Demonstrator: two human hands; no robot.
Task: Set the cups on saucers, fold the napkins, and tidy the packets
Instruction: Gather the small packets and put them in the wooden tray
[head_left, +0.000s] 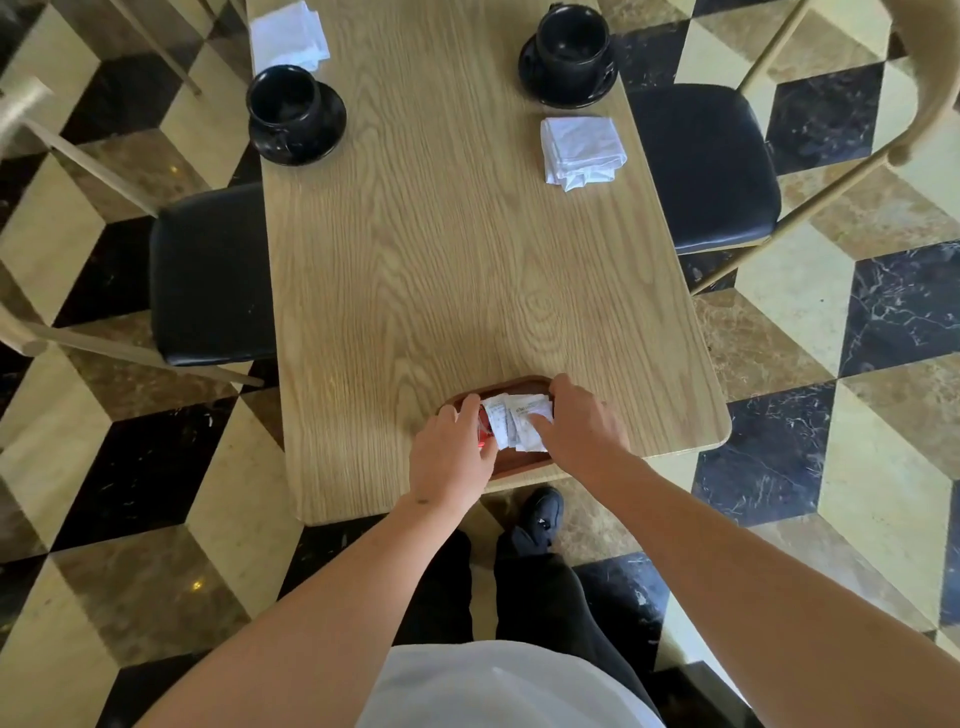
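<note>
Both my hands meet over the tray (470, 393) at the table's (441, 234) near edge. The packets (514, 420) lie between them, long axes running away from me. My left hand (451, 457) curls around their left side (a red one shows there); my right hand (582, 423) presses fingertips on their right side, equally near. Cups (570, 36) on saucers (535, 73) and napkins (581, 148) sit at the far end.

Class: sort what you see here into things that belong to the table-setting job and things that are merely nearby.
Job: two black cups on saucers, napkins, packets, wooden tray, left hand, right hand.

Nearby: chairs, table, chequered floor.
</note>
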